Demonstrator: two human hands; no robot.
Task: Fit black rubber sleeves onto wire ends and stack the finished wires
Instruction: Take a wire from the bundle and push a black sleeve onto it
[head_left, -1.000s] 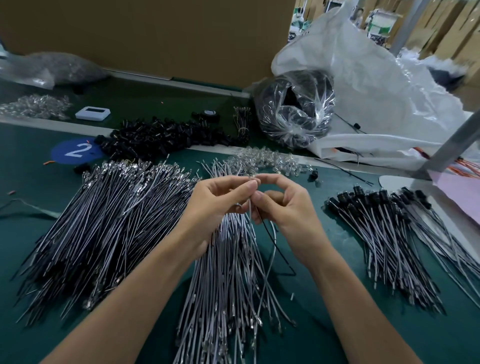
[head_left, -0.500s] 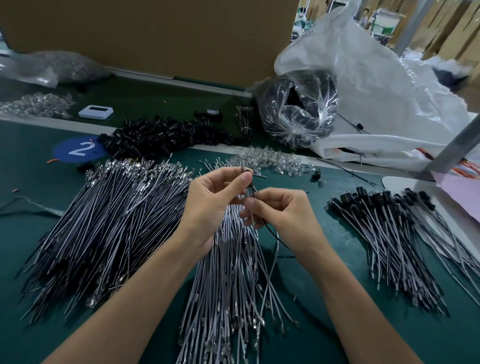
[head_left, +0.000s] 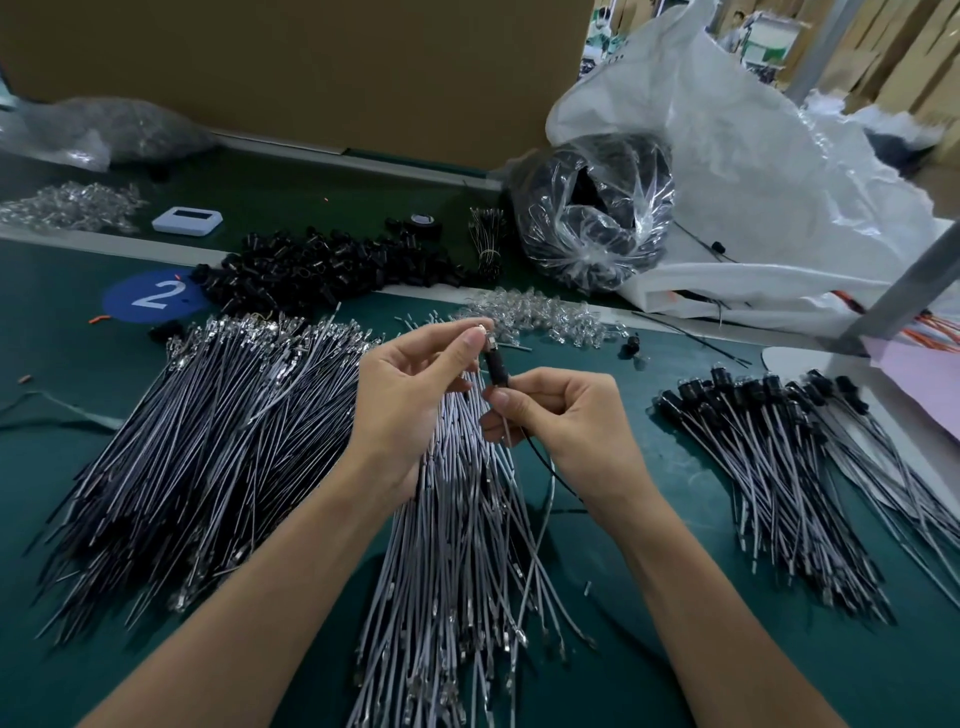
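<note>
Your left hand (head_left: 410, 395) pinches the metal tip of a wire (head_left: 537, 454), and your right hand (head_left: 561, 421) pinches that wire just below the sleeve (head_left: 496, 370), which sits on it between both grips, dead centre. The finished wires (head_left: 779, 467) are piled at 3 o'clock, bare wires (head_left: 208, 441) at 9 and 6, loose sleeves (head_left: 322, 270) at 11.

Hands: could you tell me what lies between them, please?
A black sleeve on the wire that left hand and right hand pinch; head view.
</note>
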